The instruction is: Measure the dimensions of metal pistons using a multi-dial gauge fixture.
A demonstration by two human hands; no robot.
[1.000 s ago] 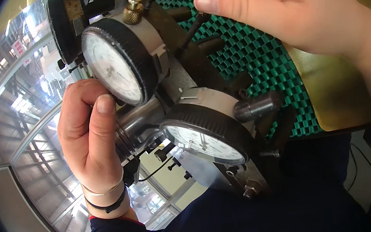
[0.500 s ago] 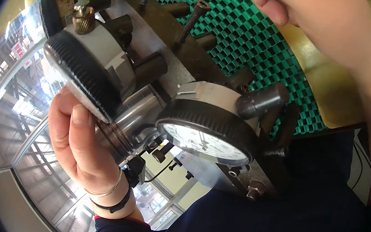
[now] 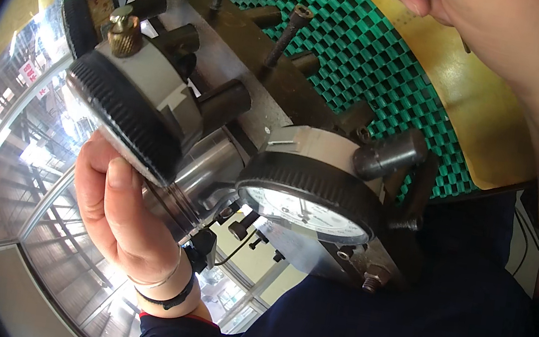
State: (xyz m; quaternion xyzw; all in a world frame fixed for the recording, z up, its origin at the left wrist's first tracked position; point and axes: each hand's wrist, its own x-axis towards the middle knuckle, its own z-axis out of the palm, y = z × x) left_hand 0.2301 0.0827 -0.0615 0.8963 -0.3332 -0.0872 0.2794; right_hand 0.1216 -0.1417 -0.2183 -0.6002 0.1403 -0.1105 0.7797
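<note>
The left hand (image 3: 126, 217), left of centre, was curled about the ribbed end of a bright metal cylinder (image 3: 211, 163), its fingertips partly hidden by the near dial gauge (image 3: 127, 116). This grip was judged to steady the cylinder from its exposed end. The right hand (image 3: 461, 5), cut off by the upper edge at upper right, was loosely bent and apart from the fixture; a thin dark tip showed beneath it, but whether it held anything could not be told.

The cylinder lay at the frame's centre-left, between the near gauge and a second dial gauge (image 3: 314, 175). Both gauges were mounted on a dark metal fixture (image 3: 239, 45), presumably angled outward for reading. A long screw (image 3: 285, 38) stood tilted from its top. Beyond lay a green woven mat (image 3: 395, 76), probably cushioning, and the yellow worktop (image 3: 496, 143).

Markings on the second gauge's face were small; no brand was recorded. A sign (image 3: 31, 73) at upper left bore red lettering, not transcribed.
</note>
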